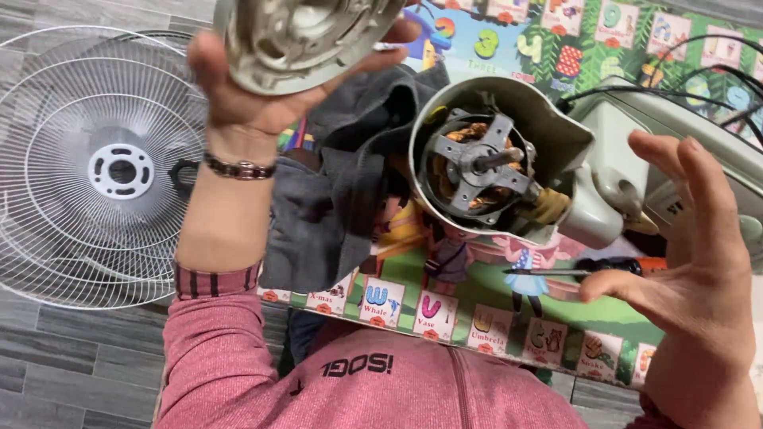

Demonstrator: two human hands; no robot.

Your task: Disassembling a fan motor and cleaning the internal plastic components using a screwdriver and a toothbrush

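Grey metal cover (306, 40): I am holding it up in my left hand (262, 87), near the top edge of the view, with its hollow inner face turned toward me.
Left hand: I am gripping the cover from below, palm under its rim, thumb showing at the left and fingertips at the right; a dark bracelet (238, 168) is sitting on the wrist.
Right hand (691, 262): I am keeping it spread and holding nothing, fingers fanned apart, hovering just right of the motor (481, 171) and not touching it.
Motor: it is lying open inside a pale round housing (509, 103), with the shaft (499, 159) pointing out toward me and copper windings showing behind a grey cross-shaped bracket.
Screwdriver (572, 270): it is lying on the mat (477, 310) just below the housing, near my right thumb.
Cloth (342, 199): a dark grey piece is lying bunched between my left forearm and the housing.
Fan guard (87, 167): the white wire grille is lying flat on the grey floor, well to the left.
Cables (675, 87): black ones are running from the housing to the upper right.
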